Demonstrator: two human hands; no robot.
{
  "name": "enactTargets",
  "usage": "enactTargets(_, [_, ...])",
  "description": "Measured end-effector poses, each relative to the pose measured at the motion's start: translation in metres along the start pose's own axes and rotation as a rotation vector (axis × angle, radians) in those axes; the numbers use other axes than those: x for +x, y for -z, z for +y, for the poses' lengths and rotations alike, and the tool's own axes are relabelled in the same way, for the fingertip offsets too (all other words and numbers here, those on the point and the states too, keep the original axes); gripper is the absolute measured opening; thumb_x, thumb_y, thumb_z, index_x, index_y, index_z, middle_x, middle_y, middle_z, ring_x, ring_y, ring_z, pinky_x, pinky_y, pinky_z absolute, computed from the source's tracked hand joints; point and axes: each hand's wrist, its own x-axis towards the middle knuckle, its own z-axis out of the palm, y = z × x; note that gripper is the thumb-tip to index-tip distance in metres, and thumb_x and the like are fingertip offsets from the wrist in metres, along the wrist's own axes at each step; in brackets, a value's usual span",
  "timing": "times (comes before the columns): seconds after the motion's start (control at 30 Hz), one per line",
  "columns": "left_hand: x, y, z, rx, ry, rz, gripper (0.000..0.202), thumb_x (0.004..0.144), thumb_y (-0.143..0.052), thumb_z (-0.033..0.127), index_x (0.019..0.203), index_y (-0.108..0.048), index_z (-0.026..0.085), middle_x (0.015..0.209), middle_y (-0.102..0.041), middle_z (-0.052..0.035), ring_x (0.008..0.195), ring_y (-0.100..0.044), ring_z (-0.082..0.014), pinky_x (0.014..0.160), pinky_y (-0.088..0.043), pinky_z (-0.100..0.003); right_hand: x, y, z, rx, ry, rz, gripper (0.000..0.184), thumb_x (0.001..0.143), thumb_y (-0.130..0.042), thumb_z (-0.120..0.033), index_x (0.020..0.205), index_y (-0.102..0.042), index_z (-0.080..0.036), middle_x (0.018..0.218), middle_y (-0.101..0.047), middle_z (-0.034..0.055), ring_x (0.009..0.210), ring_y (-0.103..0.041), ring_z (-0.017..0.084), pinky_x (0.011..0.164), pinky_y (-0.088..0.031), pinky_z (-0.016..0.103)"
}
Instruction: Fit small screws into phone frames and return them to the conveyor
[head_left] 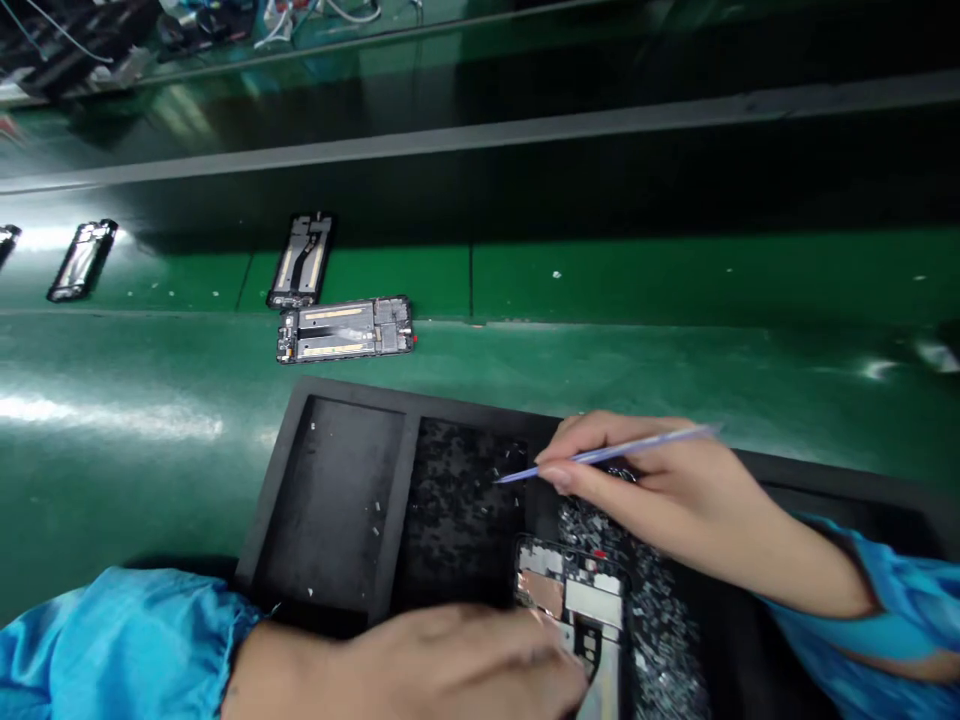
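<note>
In my right hand [675, 490] is a slim, pale violet pointed stick [630, 445], pinched between thumb and fingers. Its tip hangs over a tray compartment holding many tiny dark parts [457, 490]. My left hand [450, 660], blurred, lies across the left side of an opened phone [592, 600] and grips it. That phone shows its inner boards, a copper-coloured patch and a small red spot at its top edge. Its lower end is cut off by the frame. Small clear and silvery pieces [660, 620] fill the compartment beneath and right of the phone.
The black tray [349, 392] has a left compartment with a few scattered bits. Beyond it on the green bench lie two opened phones [345, 330], touching or nearly so. Another phone frame [82, 260] lies farther left. Cables [352, 12] rest on a shelf behind.
</note>
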Motion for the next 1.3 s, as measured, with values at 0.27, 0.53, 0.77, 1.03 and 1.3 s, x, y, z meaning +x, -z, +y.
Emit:
enactTargets(0.27, [0.040,0.046,-0.027,-0.537,0.954,-0.265,0.020,0.103,-0.047,0.030,0.098,-0.063,0.019,0.065,-0.063,0.0037,0.050,-0.060,-0.0104,0.046,-0.042,-0.019,-0.010,0.012,-0.006,0.100,-0.062,0.006,0.034,0.095,-0.065,-0.054,0.083,-0.070,-0.022,0.071,-0.069,0.0027,0.058,-0.061,0.015,0.049,-0.047,0.026])
enactTargets(0.53, [0.041,0.025,-0.030,-1.190,1.059,-0.584,0.012,0.103,-0.042,0.026,0.093,-0.047,0.021,0.070,-0.062,0.0063,0.041,-0.052,-0.0062,0.038,-0.036,-0.015,-0.002,-0.012,0.001,-0.100,0.016,0.013,0.025,0.099,-0.060,-0.042,0.085,-0.072,-0.024,0.061,-0.066,-0.0024,0.045,-0.053,0.011,0.042,-0.039,0.025])
enactTargets(0.77, [0.046,0.017,-0.043,-1.328,1.103,-0.592,0.020,0.104,-0.046,0.026,0.085,-0.043,0.021,0.072,-0.063,0.0043,0.045,-0.044,-0.0048,0.043,-0.035,-0.017,-0.004,-0.013,0.005,-0.128,0.009,-0.032,0.028,0.101,-0.058,-0.046,0.089,-0.072,-0.025,0.058,-0.063,-0.0041,0.041,-0.050,0.011,0.041,-0.036,0.027])
enactTargets(1.03, [0.040,0.008,-0.032,-1.058,1.077,-0.278,0.018,0.103,-0.048,0.028,0.113,-0.058,0.017,0.074,-0.061,0.0050,0.049,-0.046,-0.0054,0.045,-0.037,-0.017,-0.005,0.001,-0.001,-0.010,0.056,0.007,0.024,0.099,-0.061,-0.044,0.087,-0.073,-0.027,0.076,-0.072,-0.0005,0.058,-0.063,0.014,0.049,-0.046,0.027])
enactTargets(1.3, [0.049,0.017,-0.044,-1.085,1.043,-0.303,0.022,0.104,-0.049,0.030,0.116,-0.061,0.017,0.090,-0.065,0.0012,0.044,-0.056,-0.0031,0.036,-0.038,-0.014,-0.026,0.025,-0.016,0.086,0.081,-0.179,0.026,0.100,-0.057,-0.041,0.079,-0.062,-0.027,0.069,-0.062,0.0004,0.056,-0.055,0.016,0.049,-0.046,0.029])
